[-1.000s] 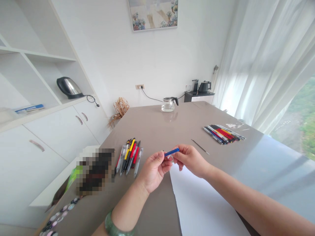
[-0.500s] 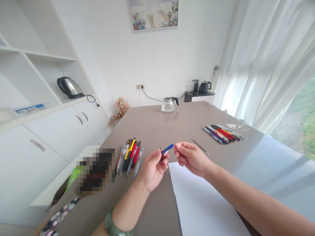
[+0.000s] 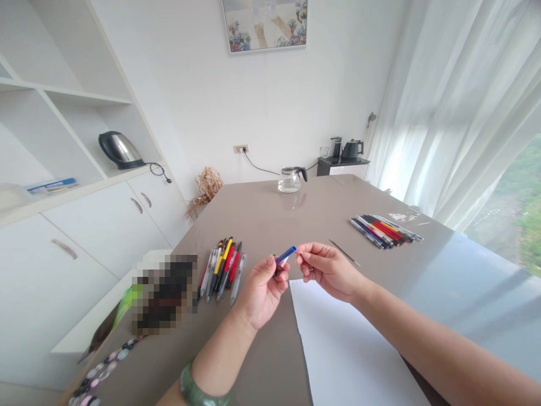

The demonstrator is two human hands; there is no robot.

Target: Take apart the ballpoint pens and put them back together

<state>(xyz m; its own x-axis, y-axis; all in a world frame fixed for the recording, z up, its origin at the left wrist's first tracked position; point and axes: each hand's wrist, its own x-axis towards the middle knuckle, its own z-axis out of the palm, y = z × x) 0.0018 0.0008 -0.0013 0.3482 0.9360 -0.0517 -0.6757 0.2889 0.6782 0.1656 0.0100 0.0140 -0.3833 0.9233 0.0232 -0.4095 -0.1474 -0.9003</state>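
My left hand [image 3: 265, 288] is closed round a blue pen barrel [image 3: 285, 255], its end tilted up and to the right. Something white and something dark also show among those fingers, too small to name. Just beyond the barrel's end, my right hand [image 3: 322, 268] pinches with thumb and forefinger; what lies in the pinch is too small to make out. Below the hands lies a white sheet of paper [image 3: 346, 349]. A pen refill [image 3: 344, 252] rests on the table to the right of my right hand.
Several pens [image 3: 222, 270] lie in a pile at the left, and more pens [image 3: 380, 230] in a row at the right beside white scraps [image 3: 404, 216]. A glass pot [image 3: 289, 180] stands at the table's [image 3: 253, 214] far end. A beaded strap [image 3: 103, 372] lies near left.
Both hands have shifted very slightly to the left, still in the same hold. Nothing else has visibly moved.
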